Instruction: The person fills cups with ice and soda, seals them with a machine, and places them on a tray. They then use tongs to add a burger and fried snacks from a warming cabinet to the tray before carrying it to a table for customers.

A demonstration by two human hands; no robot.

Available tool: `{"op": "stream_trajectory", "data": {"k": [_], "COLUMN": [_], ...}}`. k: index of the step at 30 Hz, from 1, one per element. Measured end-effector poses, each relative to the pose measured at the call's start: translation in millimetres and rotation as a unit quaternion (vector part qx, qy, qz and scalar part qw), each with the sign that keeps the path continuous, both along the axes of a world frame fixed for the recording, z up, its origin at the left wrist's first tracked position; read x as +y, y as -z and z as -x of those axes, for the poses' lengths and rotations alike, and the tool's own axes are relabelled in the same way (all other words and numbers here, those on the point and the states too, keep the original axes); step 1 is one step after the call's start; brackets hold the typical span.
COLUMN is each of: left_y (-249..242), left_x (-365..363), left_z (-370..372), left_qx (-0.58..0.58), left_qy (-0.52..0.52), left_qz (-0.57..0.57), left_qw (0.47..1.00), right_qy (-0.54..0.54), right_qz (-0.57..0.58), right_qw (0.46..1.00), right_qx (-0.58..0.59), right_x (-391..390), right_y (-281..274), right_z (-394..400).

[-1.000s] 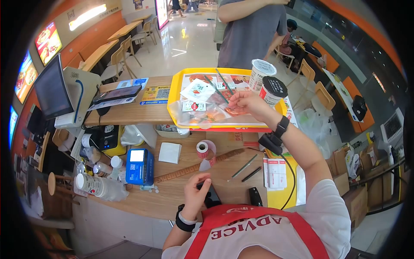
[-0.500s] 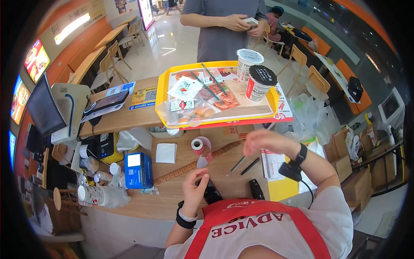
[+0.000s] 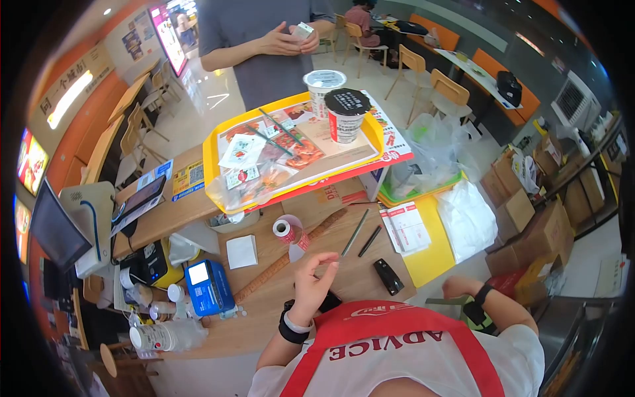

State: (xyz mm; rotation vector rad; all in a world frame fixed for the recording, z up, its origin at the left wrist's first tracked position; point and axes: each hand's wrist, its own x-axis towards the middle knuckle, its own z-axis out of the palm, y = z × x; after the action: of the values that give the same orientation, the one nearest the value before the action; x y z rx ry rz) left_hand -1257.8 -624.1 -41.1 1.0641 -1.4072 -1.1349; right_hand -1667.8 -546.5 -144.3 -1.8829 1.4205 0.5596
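Note:
My left hand is raised over the near edge of the counter, with a white band and a black band at its wrist. Its fingers are bent but apart from the thumb, and nothing shows between them. A dark object under it is partly hidden. To the right, beyond the counter's edge, my right hand is curled with nothing visible in it. Between the hands lie a black stapler, a black pen and a green straw. A sticker roll stands farther back.
On the raised shelf sits a yellow tray with a black-lidded cup, a white-lidded cup, straws and packets. A blue payment device stands left. White plastic bags lie right. Across the shelf, a person holds a small box.
My right hand has moved from over the counter down and right, past its edge. My left hand stays raised near its place. The view has turned, shifting the tray leftward.

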Motion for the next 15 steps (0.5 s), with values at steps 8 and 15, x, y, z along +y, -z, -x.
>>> {"op": "stream_trajectory", "data": {"k": [8,15], "left_y": [1.7,3.1], "left_x": [7.7,14.0], "left_z": [15.5,20.9], "left_qx": [-0.027,-0.032], "left_qy": [0.089,0.166], "left_qz": [0.009,0.006], "left_qw": [0.996,0.986], "right_qy": [0.221,0.501], "right_qz": [-0.212,-0.358], "right_qw": [0.949,0.756], "right_qx": [-0.077,-0.221], "right_x": [178.1,159.2], "right_y": [145.0,73.5], "right_z": [53.8,-56.5]}}
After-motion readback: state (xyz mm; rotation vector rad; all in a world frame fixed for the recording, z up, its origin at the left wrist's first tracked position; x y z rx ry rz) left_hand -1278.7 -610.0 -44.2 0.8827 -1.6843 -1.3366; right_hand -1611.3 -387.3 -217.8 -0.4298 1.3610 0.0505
